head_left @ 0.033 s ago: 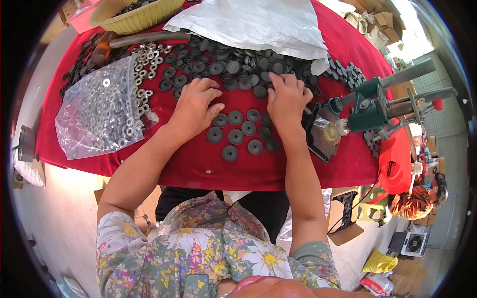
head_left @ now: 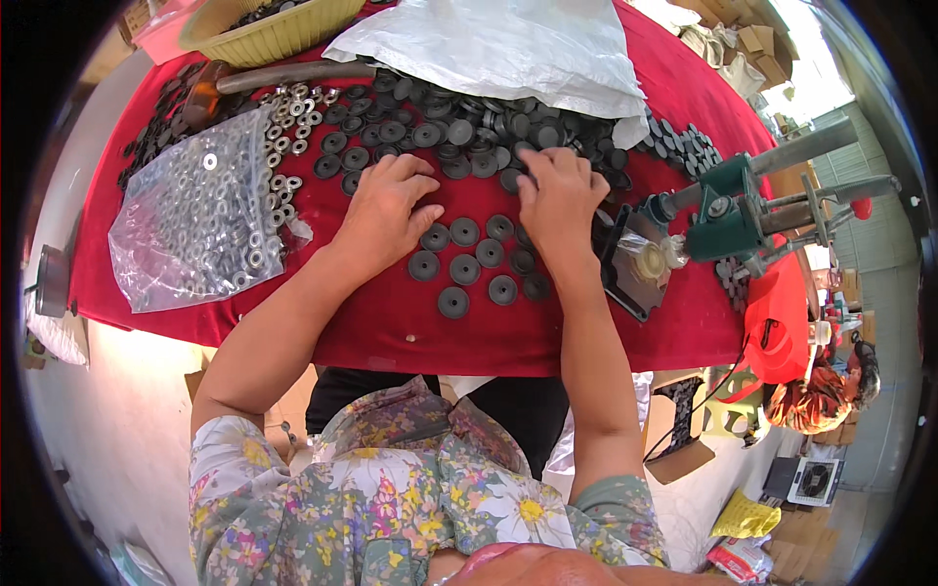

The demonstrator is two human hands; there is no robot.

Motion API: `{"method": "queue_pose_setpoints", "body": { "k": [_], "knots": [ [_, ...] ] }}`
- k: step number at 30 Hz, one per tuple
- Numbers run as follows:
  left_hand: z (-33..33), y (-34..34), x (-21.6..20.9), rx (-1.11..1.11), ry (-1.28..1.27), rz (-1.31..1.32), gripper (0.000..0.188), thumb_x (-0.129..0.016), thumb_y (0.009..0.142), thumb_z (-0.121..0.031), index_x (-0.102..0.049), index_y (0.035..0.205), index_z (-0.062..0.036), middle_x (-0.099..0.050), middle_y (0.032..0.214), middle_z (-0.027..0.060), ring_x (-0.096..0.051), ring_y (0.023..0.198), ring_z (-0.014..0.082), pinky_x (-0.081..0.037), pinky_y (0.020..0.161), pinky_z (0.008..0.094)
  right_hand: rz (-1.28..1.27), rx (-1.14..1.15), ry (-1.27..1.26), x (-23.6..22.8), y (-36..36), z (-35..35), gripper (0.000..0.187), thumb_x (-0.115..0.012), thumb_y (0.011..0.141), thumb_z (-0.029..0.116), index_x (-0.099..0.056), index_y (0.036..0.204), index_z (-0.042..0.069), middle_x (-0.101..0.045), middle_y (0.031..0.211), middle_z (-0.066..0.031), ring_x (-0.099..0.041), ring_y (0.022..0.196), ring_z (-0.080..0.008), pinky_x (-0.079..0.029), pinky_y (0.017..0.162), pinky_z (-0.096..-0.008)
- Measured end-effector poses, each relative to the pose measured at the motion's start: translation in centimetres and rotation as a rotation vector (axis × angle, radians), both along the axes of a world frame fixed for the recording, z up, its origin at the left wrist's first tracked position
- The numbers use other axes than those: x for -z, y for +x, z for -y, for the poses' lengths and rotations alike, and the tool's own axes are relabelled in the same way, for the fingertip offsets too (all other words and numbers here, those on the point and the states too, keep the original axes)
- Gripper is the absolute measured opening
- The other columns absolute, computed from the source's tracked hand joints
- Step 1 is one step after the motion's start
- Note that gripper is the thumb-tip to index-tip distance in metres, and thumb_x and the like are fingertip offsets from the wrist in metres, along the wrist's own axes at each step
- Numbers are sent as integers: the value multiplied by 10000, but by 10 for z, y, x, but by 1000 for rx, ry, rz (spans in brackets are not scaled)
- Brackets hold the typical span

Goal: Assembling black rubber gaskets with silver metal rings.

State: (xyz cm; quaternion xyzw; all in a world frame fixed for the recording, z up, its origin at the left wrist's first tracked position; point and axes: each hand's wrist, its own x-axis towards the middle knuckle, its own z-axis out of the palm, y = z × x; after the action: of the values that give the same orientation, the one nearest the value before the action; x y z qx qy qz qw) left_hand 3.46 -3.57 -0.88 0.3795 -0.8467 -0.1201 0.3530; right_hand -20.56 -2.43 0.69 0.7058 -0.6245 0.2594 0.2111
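My left hand (head_left: 389, 203) rests at the near edge of a pile of round black discs (head_left: 467, 133), its thumb apart from the fingers and nothing seen in it. On the pile's right side, my right hand (head_left: 561, 198) has its fingers spread, the index finger reaching over a disc (head_left: 510, 180). What lies under its other fingertips is hidden. Between my forearms, several black wheel-like discs with centre holes (head_left: 490, 254) lie flat in loose rows on the red cloth (head_left: 459, 344). My right wrist partly covers the rightmost ones.
Left lies a clear bag of metal rings (head_left: 195, 220), with loose rings (head_left: 283, 146) beside it. Behind them is a hammer (head_left: 293, 74). A white sack (head_left: 489, 49) covers the pile's far side. At right stands a green hand press (head_left: 723, 210); a yellow basket (head_left: 259, 37) sits far left.
My right hand has shifted slightly left, toward the disc near its index finger. My left hand has hardly moved.
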Motion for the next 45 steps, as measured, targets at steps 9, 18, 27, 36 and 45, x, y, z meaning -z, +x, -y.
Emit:
{"method": "queue_pose_setpoints", "body": {
  "k": [9,18,27,36,45],
  "knots": [
    [-3,-2,-3,40,32,-14,284,-744,792,-76,-667,1053,5,-612,1150,130,-562,1080,334,-455,943,426,262,-99,155,6,-12,4,176,-707,853,240,-753,969,116,-698,950,-78,-634,936,-273,-368,926,-457],
    [-2,-2,-4,38,46,-10,275,-743,792,-73,-672,1045,11,-614,1139,137,-566,1083,339,-465,941,420,520,-112,287,2,-34,-13,170,-661,873,187,-758,981,99,-723,943,-93,-672,952,-309,-459,854,-451],
    [-2,-2,-2,33,30,-27,273,-742,787,-72,-673,1038,10,-621,1120,133,-574,1078,334,-471,939,419,748,-58,238,1,-36,-17,219,-669,864,167,-750,1014,29,-734,921,-148,-695,803,-263,-514,751,-370],
    [-3,-9,-2,55,3,-68,277,-747,786,-81,-674,1041,2,-625,1117,130,-579,1056,335,-467,920,427,956,-276,431,0,-12,-10,239,-680,875,182,-743,1042,23,-735,881,-145,-687,789,-236,-497,766,-357],
    [-3,-5,-2,51,23,-42,293,-740,800,-84,-666,1072,-5,-624,1129,131,-574,1062,340,-465,911,421,208,-98,341,-7,-5,-27,130,-743,818,191,-770,943,169,-681,917,-43,-626,957,-258,-355,936,-433]
  ]
}}
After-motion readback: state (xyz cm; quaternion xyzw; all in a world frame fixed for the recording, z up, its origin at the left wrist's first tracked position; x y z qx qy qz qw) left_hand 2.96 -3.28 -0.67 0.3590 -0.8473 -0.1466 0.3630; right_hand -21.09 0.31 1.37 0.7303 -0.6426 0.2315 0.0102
